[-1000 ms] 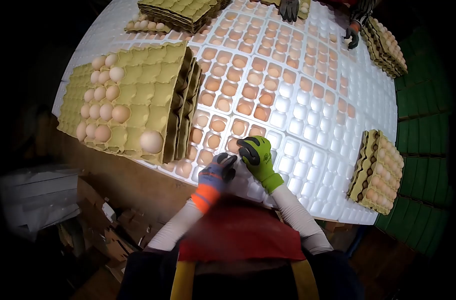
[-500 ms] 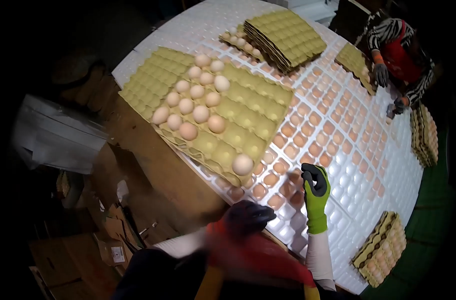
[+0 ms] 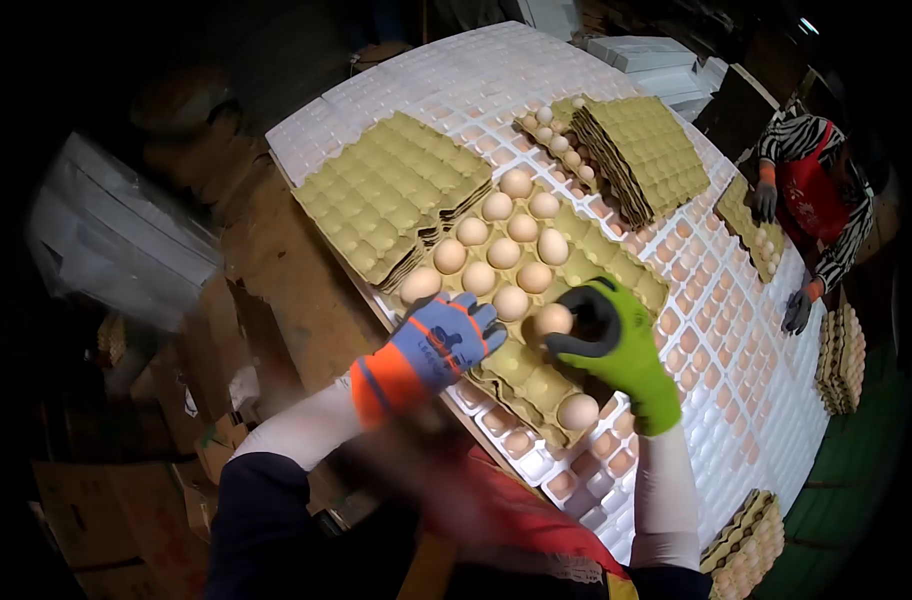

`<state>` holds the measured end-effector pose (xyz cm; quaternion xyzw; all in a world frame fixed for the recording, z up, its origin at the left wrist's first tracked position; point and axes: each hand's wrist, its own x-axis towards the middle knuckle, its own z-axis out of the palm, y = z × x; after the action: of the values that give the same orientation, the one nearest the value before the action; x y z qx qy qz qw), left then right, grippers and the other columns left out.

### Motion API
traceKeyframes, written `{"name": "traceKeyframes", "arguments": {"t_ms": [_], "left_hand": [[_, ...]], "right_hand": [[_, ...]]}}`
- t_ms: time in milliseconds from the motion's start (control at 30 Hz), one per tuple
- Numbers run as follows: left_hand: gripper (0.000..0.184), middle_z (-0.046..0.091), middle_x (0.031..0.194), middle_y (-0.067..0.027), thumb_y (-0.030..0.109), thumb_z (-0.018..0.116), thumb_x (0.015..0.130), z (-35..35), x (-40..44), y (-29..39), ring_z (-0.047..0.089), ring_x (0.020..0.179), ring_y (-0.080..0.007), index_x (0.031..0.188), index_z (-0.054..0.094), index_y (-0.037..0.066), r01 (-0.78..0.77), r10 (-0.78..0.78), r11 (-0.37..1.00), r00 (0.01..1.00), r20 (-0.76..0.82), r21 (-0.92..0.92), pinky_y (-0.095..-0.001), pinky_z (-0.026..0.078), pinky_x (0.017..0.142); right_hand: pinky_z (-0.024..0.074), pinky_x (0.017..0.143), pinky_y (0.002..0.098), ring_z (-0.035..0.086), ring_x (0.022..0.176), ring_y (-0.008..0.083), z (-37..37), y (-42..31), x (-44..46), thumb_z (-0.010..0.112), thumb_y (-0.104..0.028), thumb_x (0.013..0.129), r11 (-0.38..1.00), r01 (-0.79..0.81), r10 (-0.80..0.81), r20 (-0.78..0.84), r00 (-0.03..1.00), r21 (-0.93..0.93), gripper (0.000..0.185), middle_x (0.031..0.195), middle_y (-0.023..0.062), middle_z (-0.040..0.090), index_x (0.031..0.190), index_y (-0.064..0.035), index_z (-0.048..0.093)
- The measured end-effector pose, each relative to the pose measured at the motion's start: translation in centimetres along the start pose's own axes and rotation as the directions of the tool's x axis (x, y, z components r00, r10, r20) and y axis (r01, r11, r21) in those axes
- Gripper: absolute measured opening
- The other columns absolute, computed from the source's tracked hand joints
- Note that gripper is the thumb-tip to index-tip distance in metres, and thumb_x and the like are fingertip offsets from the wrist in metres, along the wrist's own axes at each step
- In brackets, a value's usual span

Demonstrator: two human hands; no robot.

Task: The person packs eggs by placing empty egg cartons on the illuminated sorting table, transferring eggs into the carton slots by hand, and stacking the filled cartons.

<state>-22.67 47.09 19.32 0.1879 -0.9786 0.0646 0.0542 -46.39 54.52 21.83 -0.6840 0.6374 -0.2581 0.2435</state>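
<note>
Several eggs (image 3: pixel 504 253) sit in a yellow-green pulp tray (image 3: pixel 536 380) in front of me. My left hand (image 3: pixel 444 343), in a blue and orange glove, is over the tray's near left edge, fingers curled at the eggs; what they hold, if anything, is hidden. My right hand (image 3: pixel 616 345), in a green and black glove, has its thumb and fingers around an egg (image 3: pixel 553 320) at the tray. A lone egg (image 3: pixel 577 412) rests at the tray's near corner. White plastic trays (image 3: pixel 691 345) with eggs in many cells lie beyond and beneath.
A stack of bare pulp trays (image 3: pixel 391 190) lies at the left, another stack (image 3: pixel 656 155) farther back. Egg-filled pulp stacks stand at the right edge (image 3: pixel 839 360) and near right (image 3: pixel 746 548). A co-worker (image 3: pixel 816 195) is at the far right, hands over the table.
The view has swung left. Both my hands have moved from the white trays to the pulp tray, and my right hand has closed around an egg there.
</note>
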Motion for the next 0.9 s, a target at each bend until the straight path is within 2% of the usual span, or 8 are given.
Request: {"name": "traceKeyframes", "arguments": {"t_ms": [67,167,300,433,533,700,833,900], "left_hand": [[0.025,0.062,0.096,-0.0046,0.021,0.061,0.084,-1.0,-0.9,-0.5,0.060,0.092,-0.0271,0.108,0.064,0.015,0.009,-0.008,0.999,1.000,0.021,-0.033,-0.0400,0.048,0.077],[0.030,0.062,0.113,-0.0084,0.020,0.058,0.089,-0.2,-4.6,-1.2,0.062,0.098,-0.0266,0.117,0.061,0.010,0.057,-0.205,0.855,0.950,-0.234,-0.516,-0.0387,0.052,0.080],[0.043,0.061,0.119,-0.0107,0.018,0.060,0.083,0.1,-8.0,-2.5,0.062,0.097,-0.0233,0.124,0.056,0.005,-0.072,-0.724,-0.423,0.627,0.289,-0.903,-0.0355,0.054,0.076],[0.048,0.067,0.101,-0.0126,0.040,0.071,0.080,0.7,-5.5,-8.2,0.065,0.087,-0.0283,0.108,0.064,0.003,0.329,-0.586,0.675,0.783,-0.208,-0.661,-0.0351,0.052,0.074],[0.051,0.066,0.096,-0.0153,0.049,0.075,0.077,-0.4,-2.0,-8.0,0.064,0.084,-0.0314,0.099,0.067,0.004,0.473,-0.492,0.836,0.870,0.001,-0.279,-0.0380,0.050,0.073],[0.046,0.067,0.100,-0.0138,0.047,0.074,0.081,-2.0,-2.0,-10.1,0.064,0.090,-0.0307,0.104,0.067,0.008,0.571,-0.466,0.672,0.821,0.330,-0.471,-0.0398,0.050,0.076],[0.041,0.066,0.108,-0.0123,0.027,0.074,0.086,1.1,-3.9,-9.5,0.062,0.093,-0.0261,0.121,0.067,0.008,0.247,-0.440,0.399,0.897,0.052,-0.883,-0.0361,0.048,0.077],[0.045,0.065,0.109,-0.0120,0.019,0.071,0.088,0.3,-4.4,-9.2,0.061,0.099,-0.0267,0.131,0.063,0.008,0.267,-0.429,0.451,0.902,0.055,-0.852,-0.0367,0.048,0.084]], "right_hand": [[0.0497,0.084,0.0320,0.061,0.099,0.0158,0.3,0.3,-0.2,0.082,-0.017,0.074,0.845,0.007,0.073,-0.128,0.989,0.535,0.045,0.110,0.0075,0.060,0.112,-0.0035,0.062],[0.0486,0.091,0.0354,0.059,0.108,0.0214,0.3,0.9,1.6,0.079,-0.015,0.075,0.926,0.122,-0.083,-0.120,0.989,0.359,0.057,0.122,0.0083,0.058,0.127,-0.0069,0.058],[0.0489,0.084,0.0396,0.059,0.100,0.0313,4.9,2.9,3.1,0.072,-0.013,0.076,0.918,0.351,-0.375,-0.113,0.920,-0.185,0.044,0.108,0.0081,0.060,0.119,-0.0137,0.063],[0.0496,0.083,0.0343,0.062,0.097,0.0212,-0.1,-1.9,3.9,0.076,-0.019,0.079,0.998,0.063,-0.066,0.106,0.992,0.032,0.046,0.106,0.0057,0.063,0.122,-0.0118,0.061],[0.0504,0.078,0.0259,0.061,0.093,0.0124,0.6,0.5,3.2,0.077,-0.021,0.082,0.574,-0.147,0.110,0.101,0.989,0.805,0.056,0.117,0.0064,0.063,0.131,-0.0073,0.053],[0.0499,0.077,0.0266,0.061,0.097,0.0113,0.6,-3.6,4.5,0.067,-0.016,0.091,0.467,-0.309,0.129,0.282,0.951,0.828,0.042,0.118,0.0038,0.063,0.131,-0.0105,0.056],[0.0498,0.095,0.0367,0.061,0.115,0.0263,3.6,-5.6,4.5,0.062,-0.026,0.095,0.966,0.136,-0.127,0.054,0.990,-0.222,0.030,0.118,0.0057,0.061,0.120,-0.0090,0.059],[0.0504,0.088,0.0349,0.060,0.108,0.0209,9.7,-2.6,4.1,0.055,-0.024,0.097,0.809,0.046,0.000,-0.079,0.997,0.586,0.027,0.114,0.0044,0.059,0.120,-0.0104,0.056]]}}
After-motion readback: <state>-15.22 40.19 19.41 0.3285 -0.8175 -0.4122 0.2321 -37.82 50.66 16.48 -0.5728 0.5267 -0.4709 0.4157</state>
